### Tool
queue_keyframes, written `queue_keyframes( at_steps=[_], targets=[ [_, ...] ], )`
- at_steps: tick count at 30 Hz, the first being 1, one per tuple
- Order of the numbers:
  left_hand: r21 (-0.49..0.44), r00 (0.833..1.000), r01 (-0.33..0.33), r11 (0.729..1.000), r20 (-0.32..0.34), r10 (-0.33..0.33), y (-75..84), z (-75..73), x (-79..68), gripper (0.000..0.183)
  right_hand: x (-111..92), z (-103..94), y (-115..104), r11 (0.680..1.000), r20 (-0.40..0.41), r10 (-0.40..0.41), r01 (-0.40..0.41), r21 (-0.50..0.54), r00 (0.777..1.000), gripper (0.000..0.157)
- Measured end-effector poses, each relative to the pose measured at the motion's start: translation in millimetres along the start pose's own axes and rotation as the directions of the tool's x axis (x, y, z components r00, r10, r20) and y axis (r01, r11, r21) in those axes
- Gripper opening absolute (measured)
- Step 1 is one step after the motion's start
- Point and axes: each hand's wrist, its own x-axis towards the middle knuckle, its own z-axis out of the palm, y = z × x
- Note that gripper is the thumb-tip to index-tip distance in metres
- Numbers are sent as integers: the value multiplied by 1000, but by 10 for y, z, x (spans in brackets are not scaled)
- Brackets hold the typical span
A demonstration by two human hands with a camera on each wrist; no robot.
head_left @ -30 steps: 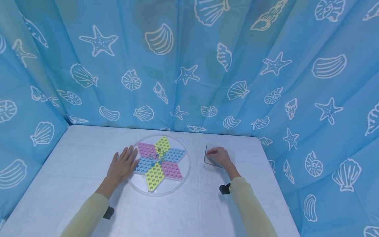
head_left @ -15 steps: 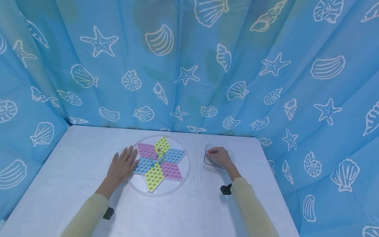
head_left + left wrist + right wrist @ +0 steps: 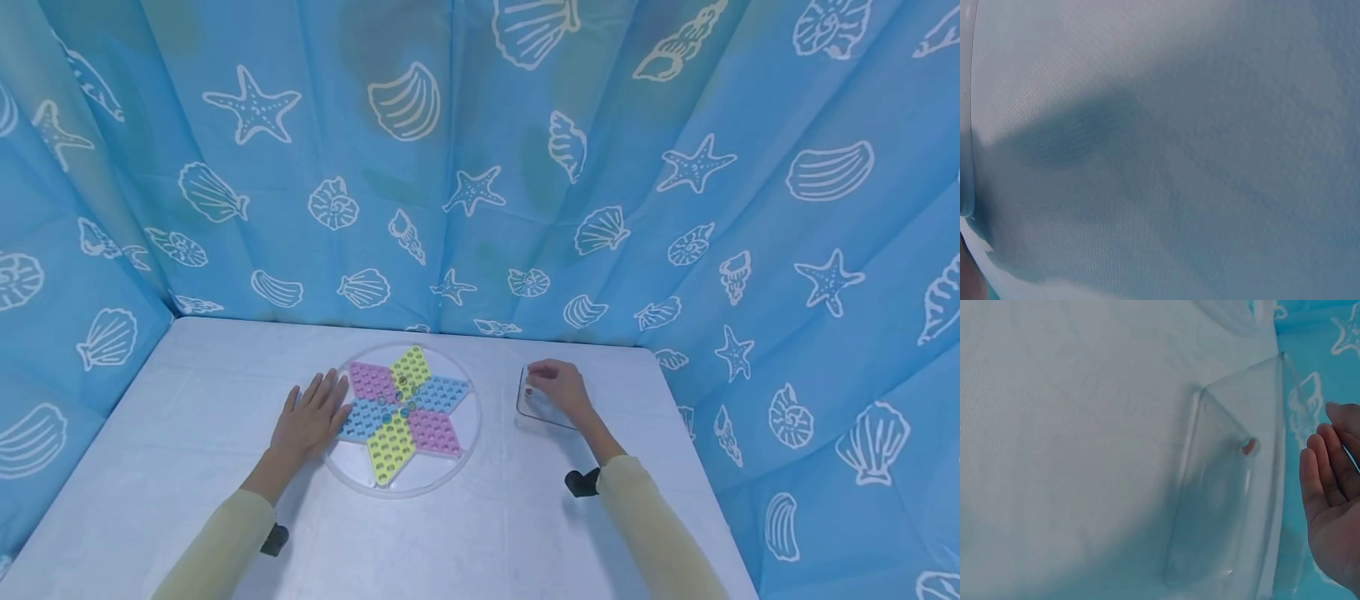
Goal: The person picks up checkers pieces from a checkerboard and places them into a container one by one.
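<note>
In the head view my left hand lies flat with its fingers spread, at the left edge of a round Chinese checkers board. Several glass marbles sit in the holes around the board's centre. Over a clear rectangular box is my right hand. The right wrist view has the same hand with bent, relaxed fingers and nothing visible between them. A clear marble with a red swirl shows within the clear box, apart from the fingertips.
A white cloth covers the table. Blue curtains with white shell and starfish prints hang behind and at both sides. The left wrist view mostly shows pale cloth in shadow.
My right hand has let go of the red-swirled marble and lifted slightly up and to the right, leaving the marble below the fingers. The left hand and the board have stayed still.
</note>
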Motion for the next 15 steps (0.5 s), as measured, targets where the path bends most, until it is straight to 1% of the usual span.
queue_keyframes(
  at_steps=[7,11,15],
  targets=[
    [-15,1000,1,1000,1,-1,8,-8,6,69,-75,14,-160,995,-8,-71,71,65,997,24],
    [-15,1000,3,1000,6,-3,5,-5,6,69,-146,86,-309,992,5,-72,71,105,997,23],
    [-8,1000,4,1000,2,-4,2,-2,0,69,-202,183,-440,985,18,-99,96,142,995,22]
  ],
)
